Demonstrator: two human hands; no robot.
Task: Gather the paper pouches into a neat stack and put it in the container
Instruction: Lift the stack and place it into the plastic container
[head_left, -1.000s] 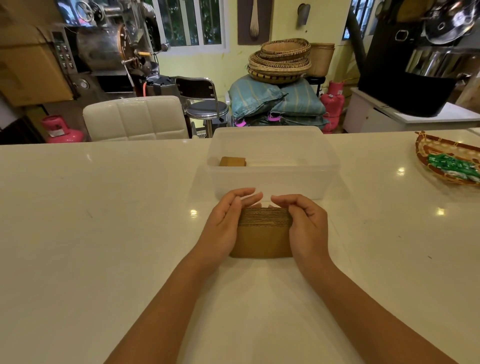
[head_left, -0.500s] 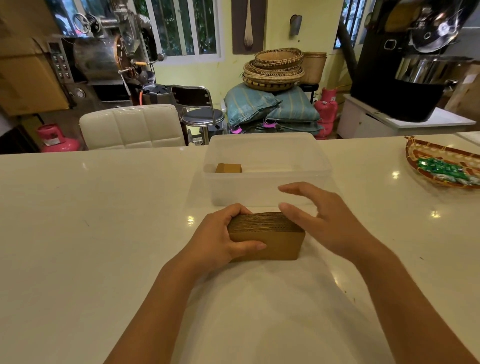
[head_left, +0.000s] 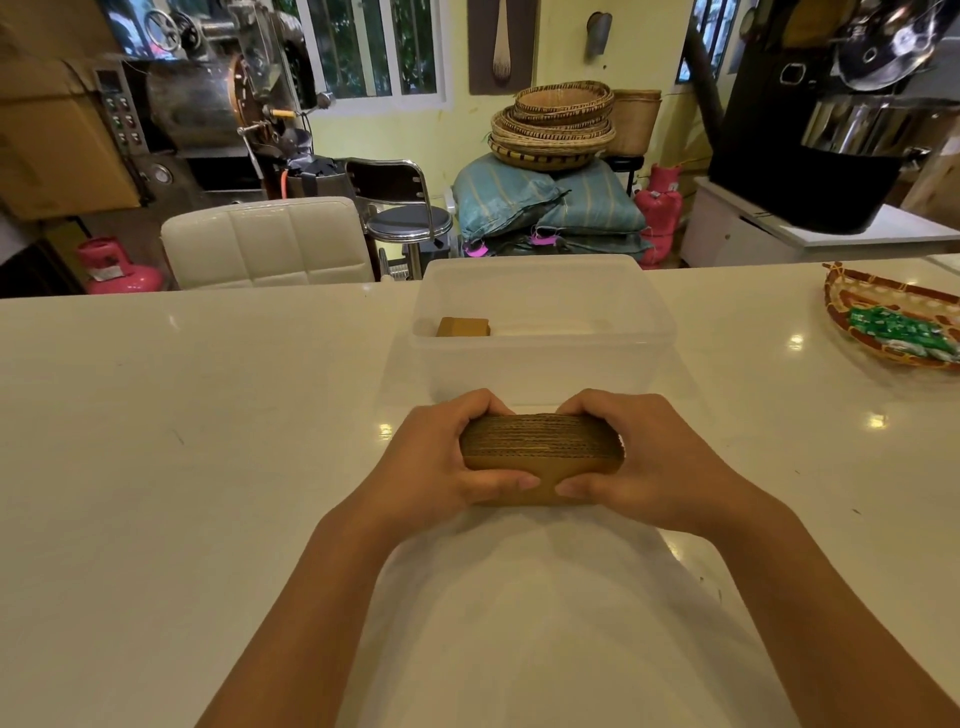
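Brown kraft-paper pouches (head_left: 540, 447) sit bunched in a thick stack on my glossy white worktop (head_left: 208, 467), just in front of the clear plastic rectangular container (head_left: 540, 374). My left hand (head_left: 441, 467) and right hand (head_left: 649, 462) clamp its two ends, fingers (head_left: 498, 480) curled over the front face. I judge it light but slippery and prone to fanning, so squeezing both ends suits it best.
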